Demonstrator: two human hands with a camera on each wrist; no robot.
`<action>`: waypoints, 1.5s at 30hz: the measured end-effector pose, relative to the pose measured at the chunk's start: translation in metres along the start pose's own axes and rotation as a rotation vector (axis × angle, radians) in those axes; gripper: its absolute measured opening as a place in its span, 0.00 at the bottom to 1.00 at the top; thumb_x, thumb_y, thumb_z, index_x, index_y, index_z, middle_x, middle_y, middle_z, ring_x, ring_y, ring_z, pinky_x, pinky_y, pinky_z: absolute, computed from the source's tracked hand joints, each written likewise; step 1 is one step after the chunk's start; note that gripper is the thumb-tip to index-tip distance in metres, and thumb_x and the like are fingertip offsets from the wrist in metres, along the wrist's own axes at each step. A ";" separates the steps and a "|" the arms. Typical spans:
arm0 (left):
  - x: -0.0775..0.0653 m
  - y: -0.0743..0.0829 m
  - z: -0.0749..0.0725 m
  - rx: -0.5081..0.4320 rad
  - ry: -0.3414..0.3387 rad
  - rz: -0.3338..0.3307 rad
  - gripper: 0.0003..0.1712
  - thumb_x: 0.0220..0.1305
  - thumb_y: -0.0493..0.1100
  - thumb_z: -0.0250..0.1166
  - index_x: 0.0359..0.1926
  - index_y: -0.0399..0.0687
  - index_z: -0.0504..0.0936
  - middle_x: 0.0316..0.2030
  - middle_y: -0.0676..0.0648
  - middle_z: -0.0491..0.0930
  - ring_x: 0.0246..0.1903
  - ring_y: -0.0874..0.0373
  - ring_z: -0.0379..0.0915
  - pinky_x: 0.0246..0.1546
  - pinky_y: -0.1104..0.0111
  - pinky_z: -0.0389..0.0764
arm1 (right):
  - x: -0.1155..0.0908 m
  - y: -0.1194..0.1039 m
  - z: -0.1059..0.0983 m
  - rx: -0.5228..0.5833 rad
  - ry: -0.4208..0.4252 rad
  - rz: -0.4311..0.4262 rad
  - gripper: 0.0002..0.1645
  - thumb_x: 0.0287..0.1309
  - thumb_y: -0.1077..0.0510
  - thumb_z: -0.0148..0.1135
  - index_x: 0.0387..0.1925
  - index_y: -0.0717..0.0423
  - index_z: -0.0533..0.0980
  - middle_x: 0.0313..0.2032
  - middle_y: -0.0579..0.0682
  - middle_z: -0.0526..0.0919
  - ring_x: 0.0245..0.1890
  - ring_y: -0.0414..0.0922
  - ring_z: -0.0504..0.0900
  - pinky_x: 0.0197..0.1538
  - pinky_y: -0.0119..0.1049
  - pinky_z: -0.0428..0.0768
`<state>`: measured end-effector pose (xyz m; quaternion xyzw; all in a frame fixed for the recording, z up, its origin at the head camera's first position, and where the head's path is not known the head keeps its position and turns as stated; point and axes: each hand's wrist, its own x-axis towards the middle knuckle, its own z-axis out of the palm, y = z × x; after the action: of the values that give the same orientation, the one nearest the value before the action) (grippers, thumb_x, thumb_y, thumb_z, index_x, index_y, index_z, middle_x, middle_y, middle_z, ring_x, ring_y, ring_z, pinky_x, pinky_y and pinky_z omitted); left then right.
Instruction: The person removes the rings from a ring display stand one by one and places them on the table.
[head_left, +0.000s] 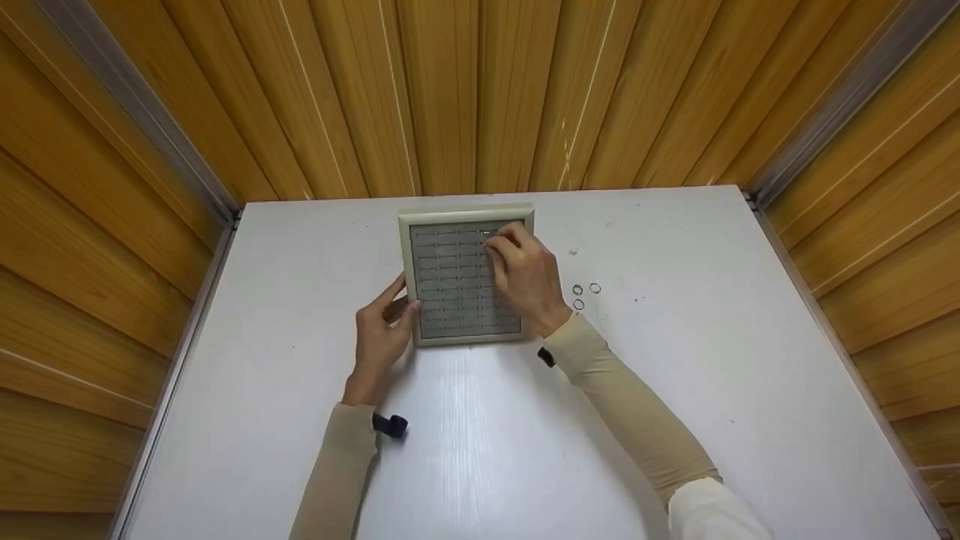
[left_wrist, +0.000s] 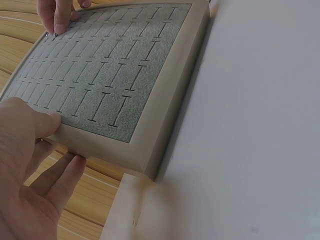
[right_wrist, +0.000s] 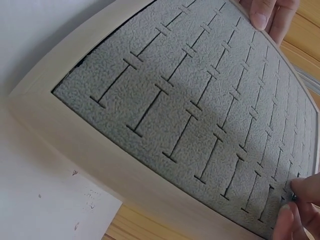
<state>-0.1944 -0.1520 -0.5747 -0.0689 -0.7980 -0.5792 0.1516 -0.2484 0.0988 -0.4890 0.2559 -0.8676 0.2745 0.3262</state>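
Observation:
A ring display tray [head_left: 469,281], with a pale frame and grey slotted padding, stands near the back of the white table. My left hand [head_left: 381,334] grips its left side, thumb on the front rim and fingers behind. At the upper right slots, my right hand [head_left: 529,274] pinches a tiny item against the padding. In the right wrist view this appears to be a ring [right_wrist: 293,197], mostly covered by the fingertips. A small shiny ring [head_left: 486,232] shows in a slot just beside those fingers. Most other visible slots hold nothing.
Right of the tray, three loose rings lie on the white table [head_left: 675,360]: one ring [head_left: 577,289], a second ring [head_left: 595,288] and a third ring [head_left: 578,304]. Wood-patterned panels [head_left: 442,97] border the table at the back and sides.

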 end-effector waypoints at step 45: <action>0.000 -0.001 0.000 0.004 0.003 0.009 0.34 0.73 0.35 0.70 0.76 0.51 0.74 0.71 0.43 0.78 0.58 0.45 0.87 0.61 0.72 0.87 | -0.003 0.008 -0.015 0.501 0.009 0.201 0.05 0.72 0.64 0.69 0.43 0.62 0.87 0.43 0.54 0.85 0.38 0.43 0.84 0.38 0.24 0.85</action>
<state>-0.1945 -0.1522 -0.5753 -0.0713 -0.7986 -0.5771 0.1556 -0.2450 0.1152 -0.4842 0.2401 -0.7921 0.5128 0.2279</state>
